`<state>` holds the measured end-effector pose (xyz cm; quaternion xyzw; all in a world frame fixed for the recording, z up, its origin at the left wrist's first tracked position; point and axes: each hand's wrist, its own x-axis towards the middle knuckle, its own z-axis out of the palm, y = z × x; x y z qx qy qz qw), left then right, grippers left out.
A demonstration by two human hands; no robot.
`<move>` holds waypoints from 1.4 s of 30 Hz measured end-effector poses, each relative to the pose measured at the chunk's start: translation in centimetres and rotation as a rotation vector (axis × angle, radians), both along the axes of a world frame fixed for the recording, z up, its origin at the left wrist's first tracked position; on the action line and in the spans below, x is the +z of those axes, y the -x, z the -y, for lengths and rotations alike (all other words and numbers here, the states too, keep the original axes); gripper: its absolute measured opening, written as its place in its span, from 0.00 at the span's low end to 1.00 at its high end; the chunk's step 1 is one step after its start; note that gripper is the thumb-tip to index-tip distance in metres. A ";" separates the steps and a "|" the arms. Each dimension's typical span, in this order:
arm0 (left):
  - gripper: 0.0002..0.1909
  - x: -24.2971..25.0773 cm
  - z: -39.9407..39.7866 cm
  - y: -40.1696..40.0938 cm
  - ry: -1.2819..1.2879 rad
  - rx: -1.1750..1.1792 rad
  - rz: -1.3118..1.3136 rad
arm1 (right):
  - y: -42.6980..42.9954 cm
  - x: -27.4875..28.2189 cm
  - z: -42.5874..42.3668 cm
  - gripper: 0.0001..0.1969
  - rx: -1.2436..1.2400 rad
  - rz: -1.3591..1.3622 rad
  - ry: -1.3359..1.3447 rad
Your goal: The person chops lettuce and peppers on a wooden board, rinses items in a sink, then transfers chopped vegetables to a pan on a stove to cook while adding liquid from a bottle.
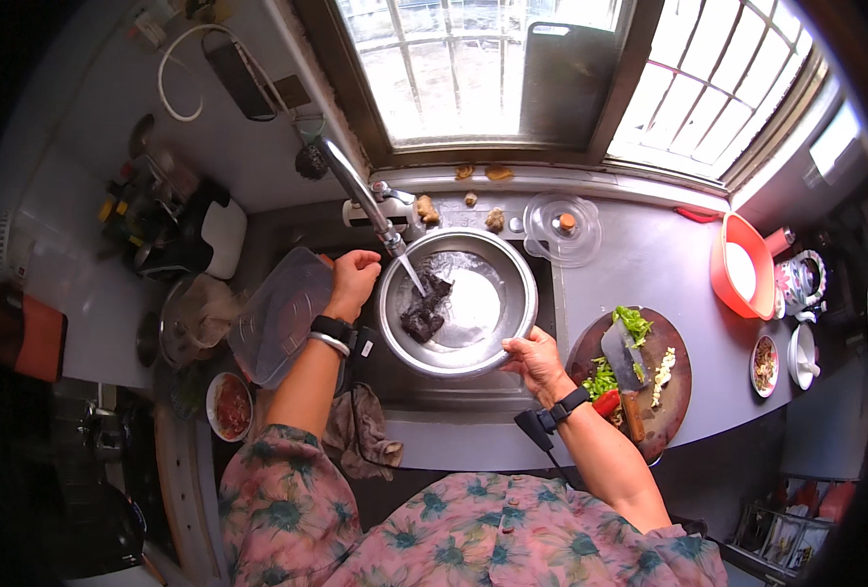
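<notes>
A round stainless steel basin (531, 293) stands over the sink, with a dark, soft clump (425, 315) lying in the water inside it. Water runs from the chrome faucet (360, 183) onto the clump. My right hand (536, 359) grips the basin's rim at its lower right, thumb on top. Just left of the basin is my left hand (357, 275), its fingers loosely curled beside the faucet; whether they touch anything cannot be told. A clear plastic container (280, 315) lies left of that hand, partly behind the forearm.
On the right, a round cutting board (668, 425) bears a cleaver (624, 359), chopped green pepper and garlic. A clear lid (584, 231) lies behind the basin. A red bowl (720, 257) stands far right, a bowl of red meat (233, 407) at left. A rag (364, 433) hangs at the front edge.
</notes>
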<state>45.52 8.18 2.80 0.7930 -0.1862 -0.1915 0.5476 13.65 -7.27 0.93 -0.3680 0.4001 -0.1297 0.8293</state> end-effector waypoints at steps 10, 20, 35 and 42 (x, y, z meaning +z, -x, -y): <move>0.10 0.3 -0.6 -0.1 -0.004 0.023 -0.075 | -0.1 0.1 -0.1 0.05 0.020 0.007 0.001; 0.10 0.6 -0.6 0.0 -0.018 0.029 -0.098 | -0.1 0.4 -0.1 0.05 0.020 0.011 0.005; 0.13 -1.5 -0.9 0.6 -0.020 -0.033 -0.005 | -0.1 0.5 -0.3 0.05 0.003 0.022 -0.008; 0.20 -1.9 -2.4 2.5 -0.164 0.033 0.015 | -0.1 0.0 -0.4 0.05 -0.006 0.035 0.000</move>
